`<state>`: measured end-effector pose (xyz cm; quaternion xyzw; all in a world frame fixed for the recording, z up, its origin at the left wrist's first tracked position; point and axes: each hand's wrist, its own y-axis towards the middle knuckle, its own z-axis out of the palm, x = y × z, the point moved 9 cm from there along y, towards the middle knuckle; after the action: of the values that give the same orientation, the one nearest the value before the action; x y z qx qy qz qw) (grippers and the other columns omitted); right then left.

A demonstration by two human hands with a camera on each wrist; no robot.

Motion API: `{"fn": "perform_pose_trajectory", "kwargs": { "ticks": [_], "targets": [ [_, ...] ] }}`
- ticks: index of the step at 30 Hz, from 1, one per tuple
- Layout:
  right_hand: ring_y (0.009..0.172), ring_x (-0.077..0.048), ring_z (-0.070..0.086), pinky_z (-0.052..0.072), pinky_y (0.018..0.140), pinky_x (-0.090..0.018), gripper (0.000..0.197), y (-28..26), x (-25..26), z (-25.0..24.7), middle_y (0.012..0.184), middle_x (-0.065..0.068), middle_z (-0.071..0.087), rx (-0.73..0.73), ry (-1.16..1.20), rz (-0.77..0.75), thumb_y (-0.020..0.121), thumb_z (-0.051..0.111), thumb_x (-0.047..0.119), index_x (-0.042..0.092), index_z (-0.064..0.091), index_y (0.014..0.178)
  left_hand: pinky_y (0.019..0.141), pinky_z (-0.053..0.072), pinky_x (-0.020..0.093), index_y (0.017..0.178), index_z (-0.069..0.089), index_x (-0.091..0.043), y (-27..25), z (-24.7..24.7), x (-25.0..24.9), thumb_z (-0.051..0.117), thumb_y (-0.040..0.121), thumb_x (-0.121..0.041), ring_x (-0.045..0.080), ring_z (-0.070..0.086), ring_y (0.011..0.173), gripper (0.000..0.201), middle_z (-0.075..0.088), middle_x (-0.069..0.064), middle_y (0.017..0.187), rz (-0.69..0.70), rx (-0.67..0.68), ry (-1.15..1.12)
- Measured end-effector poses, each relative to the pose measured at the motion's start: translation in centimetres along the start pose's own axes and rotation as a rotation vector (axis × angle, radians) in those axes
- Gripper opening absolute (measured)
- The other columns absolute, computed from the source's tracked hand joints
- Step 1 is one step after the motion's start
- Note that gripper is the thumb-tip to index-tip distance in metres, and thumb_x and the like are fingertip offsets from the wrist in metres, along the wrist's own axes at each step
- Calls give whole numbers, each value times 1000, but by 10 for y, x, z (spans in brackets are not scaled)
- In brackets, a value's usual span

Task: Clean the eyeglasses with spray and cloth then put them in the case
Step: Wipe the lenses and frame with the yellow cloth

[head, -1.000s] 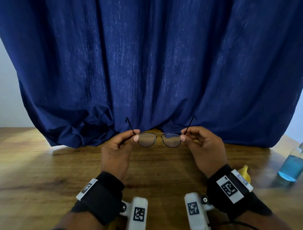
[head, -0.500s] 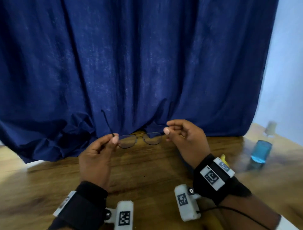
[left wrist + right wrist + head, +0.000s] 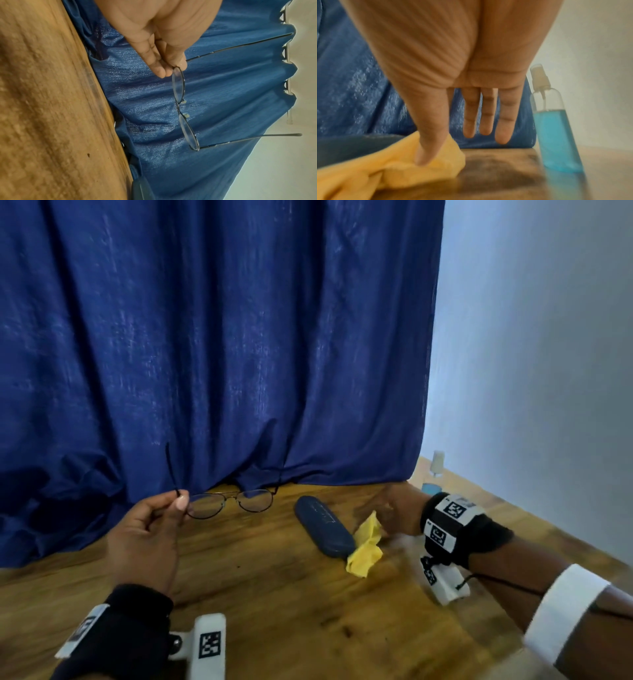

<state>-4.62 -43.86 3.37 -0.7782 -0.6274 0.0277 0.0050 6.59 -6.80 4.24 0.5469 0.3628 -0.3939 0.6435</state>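
Thin wire-rimmed eyeglasses [image 3: 233,501] [image 3: 181,106] hang above the wooden table [image 3: 274,594] with both temples unfolded. My left hand [image 3: 178,505] [image 3: 169,67] pinches them at the left lens corner. My right hand [image 3: 394,508] [image 3: 471,142] is out over the table with straight fingers, holding nothing, its thumb just above a crumpled yellow cloth [image 3: 366,542] [image 3: 388,171]. A dark blue closed glasses case [image 3: 323,525] lies left of the cloth. A clear spray bottle [image 3: 434,474] [image 3: 554,128] of blue liquid stands beyond the right hand.
A dark blue curtain [image 3: 219,354] hangs along the back of the table, its hem bunched on the wood. A pale wall [image 3: 548,371] closes the right side. Bare wood lies in front of the case and cloth.
My right hand has let go of the glasses and swung right toward the cloth and bottle. The left hand alone now holds them. The head view has turned right, bringing the case into sight.
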Motion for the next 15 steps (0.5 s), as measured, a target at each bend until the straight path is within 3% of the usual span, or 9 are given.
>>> {"fn": "perform_pose_trajectory", "kwargs": {
  "ticks": [2, 5, 8, 10, 12, 15],
  "targets": [
    [87, -23, 64, 52, 81, -30, 17, 1, -2, 3, 84, 4, 68, -3, -2, 16, 92, 62, 28, 23, 74, 81, 76, 56, 7, 111, 73, -8, -1, -2, -1, 68, 95, -16, -5, 68, 78, 19, 76, 11, 99, -19, -8, -27],
    [88, -19, 66, 51, 81, -29, 19, -10, -12, -23, 92, 2, 71, -117, 109, 79, 87, 68, 29, 15, 78, 94, 71, 51, 0, 111, 73, -5, -2, -3, -2, 68, 95, -16, -13, 67, 68, 20, 75, 12, 96, -62, -14, -78],
    [75, -15, 62, 52, 79, -35, 9, -30, -16, -72, 77, 4, 68, -392, 579, 79, 86, 76, 23, 18, 74, 78, 63, 52, 1, 111, 71, -5, -1, -3, 7, 66, 96, -14, -7, 70, 66, 18, 74, 10, 95, -183, -27, -198],
    [71, -19, 61, 53, 75, -40, 17, -42, -6, -98, 72, -3, 68, -548, 1032, 32, 87, 76, 18, 17, 71, 70, 61, 57, 8, 111, 70, -5, -3, 3, 19, 61, 99, -10, 7, 73, 78, 16, 73, 9, 97, -353, 10, -350],
    [70, -19, 61, 52, 72, -37, 19, -45, 18, -112, 72, -5, 67, -595, 1253, -37, 89, 74, 14, 18, 72, 70, 60, 61, 16, 106, 68, -2, -13, 20, 32, 55, 100, -4, 15, 71, 83, 15, 71, 9, 95, -585, 92, -575],
    [62, -14, 64, 54, 62, -26, 16, -33, 73, -102, 71, -5, 72, -451, 1459, -143, 89, 69, -2, 12, 72, 84, 55, 62, 22, 89, 70, 3, -32, 42, 36, 51, 98, 4, 16, 75, 65, 20, 73, 12, 81, -826, 189, -739]
  ]
}}
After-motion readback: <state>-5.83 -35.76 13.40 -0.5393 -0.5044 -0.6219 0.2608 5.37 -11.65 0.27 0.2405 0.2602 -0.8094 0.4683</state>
